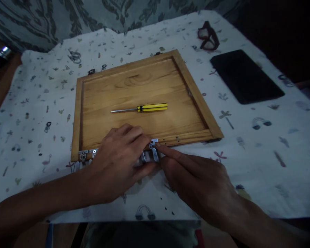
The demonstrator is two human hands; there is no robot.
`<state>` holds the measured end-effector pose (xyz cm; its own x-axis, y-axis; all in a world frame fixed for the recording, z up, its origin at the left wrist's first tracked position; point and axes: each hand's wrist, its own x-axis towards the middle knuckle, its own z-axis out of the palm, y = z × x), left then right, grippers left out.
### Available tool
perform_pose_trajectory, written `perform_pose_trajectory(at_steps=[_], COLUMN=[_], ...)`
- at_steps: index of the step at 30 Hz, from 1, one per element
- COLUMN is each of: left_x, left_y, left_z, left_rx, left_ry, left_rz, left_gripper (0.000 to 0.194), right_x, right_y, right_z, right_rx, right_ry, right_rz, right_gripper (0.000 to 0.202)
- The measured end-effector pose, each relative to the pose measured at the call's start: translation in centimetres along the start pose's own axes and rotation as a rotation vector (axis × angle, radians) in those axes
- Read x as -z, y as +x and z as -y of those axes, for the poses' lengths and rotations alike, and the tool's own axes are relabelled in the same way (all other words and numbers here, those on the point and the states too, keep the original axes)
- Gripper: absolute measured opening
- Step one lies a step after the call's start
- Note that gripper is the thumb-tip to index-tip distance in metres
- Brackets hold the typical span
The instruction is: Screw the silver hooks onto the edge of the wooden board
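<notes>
A wooden framed panel [139, 86] lies on the cloth, with a yellow and black screwdriver [152, 107] resting across its middle. Along the panel's near edge runs a metal bracket [154, 144] with hook-like arms; its left part [83, 155] shows screws. My left hand [121, 158] lies over the bracket's middle, fingers closed around it and hiding that stretch. My right hand [196, 179] pinches the bracket's right end, index fingertip beside a hole and thumb below. The two thumbs nearly meet under the edge.
Dark-framed glasses [208, 36] and a black tablet-like slab [246, 76] lie at the upper right of the patterned tablecloth [248, 148]. Small dark fittings [91, 71] sit along the panel's far edge. Patterned fabric [93, 17] hangs behind the table.
</notes>
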<state>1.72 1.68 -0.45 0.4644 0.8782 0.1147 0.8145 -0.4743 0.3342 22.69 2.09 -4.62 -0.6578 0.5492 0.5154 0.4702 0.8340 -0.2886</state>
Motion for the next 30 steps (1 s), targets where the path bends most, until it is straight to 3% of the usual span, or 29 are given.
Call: perform_pose_trajectory(at_steps=[15,30], left_x=[0.11,-0.03], left_y=[0.04,-0.1], left_z=[0.01,-0.07], left_rx=[-0.006,0.0], left_ry=[0.016,0.008], left_rz=[0.004,-0.012], left_gripper=[0.025,0.022], right_x=[0.08,0.28], right_y=[-0.11,0.06], right_z=[0.05,-0.04], right_rx=[-0.004,0.012], right_ry=[0.019,0.029], right_rz=[-0.057,-0.017], right_gripper=[0.018,0.02])
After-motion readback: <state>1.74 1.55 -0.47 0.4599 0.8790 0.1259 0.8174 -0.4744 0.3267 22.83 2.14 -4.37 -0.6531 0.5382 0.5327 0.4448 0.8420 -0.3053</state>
